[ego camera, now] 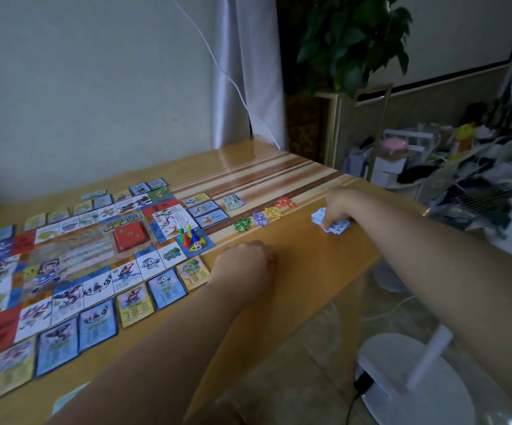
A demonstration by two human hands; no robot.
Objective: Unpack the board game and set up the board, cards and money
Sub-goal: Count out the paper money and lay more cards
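Money step; the board (pixel 74 256) is already laid out.
Our right hand (pixel 336 210) pinches the blue notes (pixel 337 230); our left hand (pixel 242 262) is curled, on what we cannot tell; next, we judge, squaring that stack.

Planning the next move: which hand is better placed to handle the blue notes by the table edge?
Right, likely. The right hand holds the blue notes in its fingers; the left hand rests curled by the board, away from them.

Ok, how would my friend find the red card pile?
Start at the board on the table's left. In its middle, near the pawns, sits the card pile. It alone is red; cards around the board are blue or yellow.
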